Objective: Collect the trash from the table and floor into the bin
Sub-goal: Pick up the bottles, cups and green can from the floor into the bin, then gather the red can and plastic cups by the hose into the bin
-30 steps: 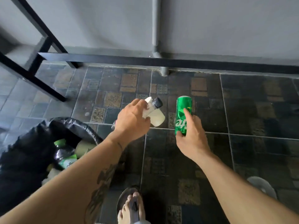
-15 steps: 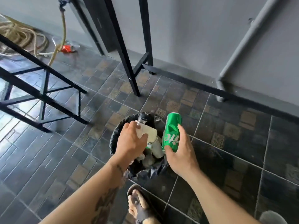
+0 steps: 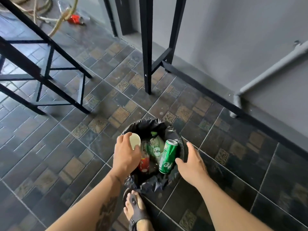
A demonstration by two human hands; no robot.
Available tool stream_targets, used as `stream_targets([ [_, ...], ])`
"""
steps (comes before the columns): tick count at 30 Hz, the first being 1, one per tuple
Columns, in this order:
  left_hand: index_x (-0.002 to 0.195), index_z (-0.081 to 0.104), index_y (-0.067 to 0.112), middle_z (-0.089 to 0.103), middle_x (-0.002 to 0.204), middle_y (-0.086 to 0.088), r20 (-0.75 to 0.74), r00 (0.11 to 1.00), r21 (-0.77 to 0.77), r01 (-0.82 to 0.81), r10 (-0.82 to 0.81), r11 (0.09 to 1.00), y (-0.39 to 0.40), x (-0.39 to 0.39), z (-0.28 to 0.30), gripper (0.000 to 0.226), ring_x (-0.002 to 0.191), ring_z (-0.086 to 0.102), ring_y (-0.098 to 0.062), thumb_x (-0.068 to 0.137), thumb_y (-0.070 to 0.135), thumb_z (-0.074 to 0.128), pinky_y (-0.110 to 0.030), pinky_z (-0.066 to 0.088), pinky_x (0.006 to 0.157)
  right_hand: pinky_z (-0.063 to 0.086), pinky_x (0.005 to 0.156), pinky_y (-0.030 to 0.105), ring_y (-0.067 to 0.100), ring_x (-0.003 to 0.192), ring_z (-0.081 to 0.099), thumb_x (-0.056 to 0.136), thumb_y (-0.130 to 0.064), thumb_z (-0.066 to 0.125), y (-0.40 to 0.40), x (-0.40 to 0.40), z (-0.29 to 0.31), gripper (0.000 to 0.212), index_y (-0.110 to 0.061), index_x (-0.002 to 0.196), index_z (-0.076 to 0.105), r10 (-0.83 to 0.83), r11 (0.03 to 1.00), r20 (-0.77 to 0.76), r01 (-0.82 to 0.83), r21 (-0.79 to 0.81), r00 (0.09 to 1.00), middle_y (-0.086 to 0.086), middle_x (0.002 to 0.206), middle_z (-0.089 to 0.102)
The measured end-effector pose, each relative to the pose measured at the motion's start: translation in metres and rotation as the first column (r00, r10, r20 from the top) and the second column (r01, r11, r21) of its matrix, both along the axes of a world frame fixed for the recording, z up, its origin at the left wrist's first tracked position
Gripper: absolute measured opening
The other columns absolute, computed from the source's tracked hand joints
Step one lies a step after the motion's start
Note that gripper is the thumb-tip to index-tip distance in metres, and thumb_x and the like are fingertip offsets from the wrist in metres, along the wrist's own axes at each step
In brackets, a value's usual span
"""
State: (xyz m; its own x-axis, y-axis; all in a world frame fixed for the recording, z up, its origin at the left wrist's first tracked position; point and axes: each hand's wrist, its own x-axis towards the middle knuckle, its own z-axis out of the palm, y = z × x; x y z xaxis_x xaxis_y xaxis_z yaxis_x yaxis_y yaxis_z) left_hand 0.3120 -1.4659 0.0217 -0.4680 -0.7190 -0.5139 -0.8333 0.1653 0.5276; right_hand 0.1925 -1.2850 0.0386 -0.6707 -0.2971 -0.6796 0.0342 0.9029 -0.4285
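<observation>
Trash already sits inside the black-lined bin [image 3: 181, 139], and both hands hang over its mouth. The left hand [image 3: 126, 155] curls its grip around a white cup [image 3: 135, 140], fingers wrapped on the cup's wall, at the bin's left rim. The cup's open mouth faces up toward the camera, so its long axis runs roughly down into the bin; letting go there would, by the look of it, drop the cup straight in.

The right hand [image 3: 191, 162] is at the bin's right rim with its grip apart, fingers spread and holding nothing. Just left of that hand the green can [image 3: 167, 155] lies tilted within the bin's opening, top end toward the far rim, long axis slanting toward the near rim; whether it is at rest cannot be told. The left hand is the one with work left.

Writing: the can shows white letters "te", the rest being turned away. A clear bottle with a green label [image 3: 155, 147] in the bin's middle carries Thai script, partly hidden. A red label [image 3: 144, 164] beneath the left hand has white lettering too small to read.
</observation>
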Motion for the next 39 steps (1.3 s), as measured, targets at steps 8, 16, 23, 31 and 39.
stream_targets([
  [8, 0.160, 0.030, 0.022, 0.022, 0.169, -0.002, 0.013, 0.999, -0.124, 0.046, -0.044, 0.991, -0.006, 0.037, -0.062, 0.076, 0.154, 0.020, -0.025, 0.091, 0.013, 0.062, -0.037, 0.017, 0.124, 0.022, 0.117, 0.039, 0.019, 0.149, 0.022, 0.094, -0.018, 0.058, -0.019, -0.008, -0.050, 0.079, -0.033, 0.157, 0.013, -0.099, 0.993, -0.028, 0.097, -0.065, 0.995, -0.005, 0.164, 0.018],
  [16, 0.142, 0.061, 0.025, 0.051, 0.153, 0.009, -0.104, 0.970, -0.033, -0.226, 0.221, 0.974, -0.027, 0.037, -0.055, 0.084, 0.140, 0.049, -0.017, 0.071, -0.017, 0.045, -0.017, 0.027, 0.113, 0.026, 0.118, 0.044, 0.023, 0.146, 0.029, 0.090, -0.002, 0.051, -0.026, -0.008, -0.056, 0.080, -0.041, 0.154, 0.023, -0.073, 0.996, -0.014, 0.072, -0.057, 0.997, -0.008, 0.161, 0.027],
  [23, 0.133, 0.069, 0.026, 0.067, 0.130, 0.012, -0.281, 0.890, -0.037, -0.383, 0.358, 0.923, -0.071, 0.028, 0.069, 0.066, 0.122, 0.062, -0.007, 0.082, -0.012, 0.051, -0.008, 0.039, 0.106, 0.038, 0.107, 0.042, 0.025, 0.138, 0.039, 0.087, -0.001, 0.050, -0.062, -0.029, 0.056, 0.081, -0.043, 0.152, 0.028, 0.003, 0.998, -0.024, -0.004, -0.062, 1.000, -0.011, 0.156, 0.036],
  [31, 0.116, 0.074, 0.045, 0.076, 0.115, 0.013, -0.562, 0.579, 0.220, -0.584, 0.590, 0.782, -0.172, 0.030, 0.249, 0.069, 0.065, 0.066, -0.005, 0.086, -0.012, 0.050, -0.025, 0.053, 0.069, 0.043, 0.105, 0.038, 0.025, 0.128, 0.050, 0.074, 0.004, 0.050, -0.179, -0.049, 0.239, 0.084, -0.042, 0.144, 0.046, 0.012, 0.970, -0.137, -0.044, -0.237, 0.990, -0.004, 0.147, 0.050],
  [39, 0.122, 0.072, 0.041, 0.077, 0.116, 0.013, -0.627, 0.479, 0.362, -0.519, 0.614, 0.774, -0.297, 0.003, 0.352, 0.074, 0.082, 0.071, -0.015, 0.085, -0.016, 0.042, -0.023, 0.053, 0.065, 0.040, 0.092, 0.029, 0.027, 0.123, 0.054, 0.080, 0.004, 0.053, -0.309, -0.070, 0.363, 0.072, -0.031, 0.143, 0.049, -0.031, 0.957, -0.357, -0.075, -0.279, 0.934, -0.002, 0.144, 0.054],
])
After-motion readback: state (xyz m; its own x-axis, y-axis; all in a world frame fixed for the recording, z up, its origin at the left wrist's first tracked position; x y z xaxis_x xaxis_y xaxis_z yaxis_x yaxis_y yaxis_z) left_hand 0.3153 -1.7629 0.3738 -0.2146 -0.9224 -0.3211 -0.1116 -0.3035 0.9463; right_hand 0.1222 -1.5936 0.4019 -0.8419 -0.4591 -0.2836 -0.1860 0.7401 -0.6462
